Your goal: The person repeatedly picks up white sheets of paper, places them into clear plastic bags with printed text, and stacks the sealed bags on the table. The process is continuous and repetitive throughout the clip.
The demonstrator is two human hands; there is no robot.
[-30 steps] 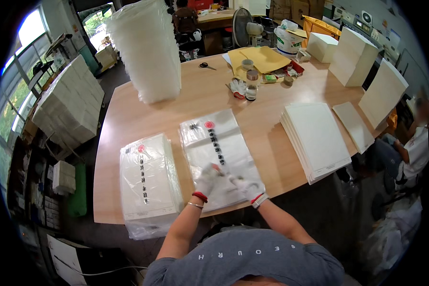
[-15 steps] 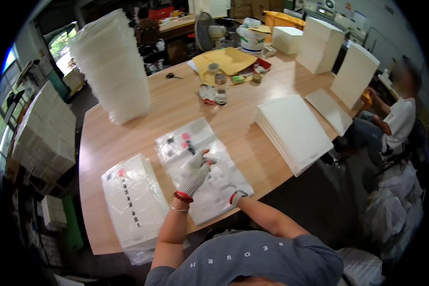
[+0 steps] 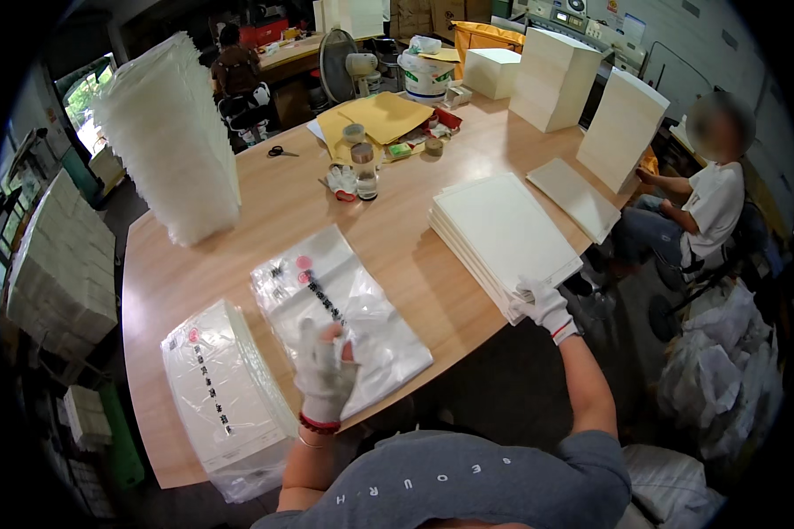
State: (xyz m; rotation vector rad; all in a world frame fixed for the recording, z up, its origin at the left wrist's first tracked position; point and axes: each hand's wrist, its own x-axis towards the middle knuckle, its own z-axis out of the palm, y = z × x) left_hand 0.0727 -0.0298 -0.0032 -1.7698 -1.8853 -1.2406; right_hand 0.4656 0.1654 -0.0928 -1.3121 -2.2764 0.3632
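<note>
My left hand [image 3: 325, 375], in a white glove with bare thumb and fingertip showing, is raised over a pile of clear plastic bags [image 3: 379, 339] printed with dark characters and a red mark. Its fingers are apart and hold nothing. At the near corner of a stack of white paper pads [image 3: 512, 225], my right hand [image 3: 547, 310], also gloved, has its fingers on the edge of the pads; its thumb is partly hidden. Left of the loose bags lies a pile of bagged white pads [image 3: 229, 388], its plastic hanging over the table's near edge.
A tall stack of white sheets [image 3: 163, 141] stands at the far left. Scissors [image 3: 282, 152], a jar [image 3: 364, 174], a spare glove [image 3: 341, 182] and yellow paper [image 3: 379, 119] lie farther back. Tall white stacks [image 3: 622, 128] line the right side, where another person [image 3: 710, 203] sits.
My right hand has moved right, from the plastic bags to the stack of pads. My left hand has drawn back toward me and its fingers have spread. The view has shifted slightly right.
</note>
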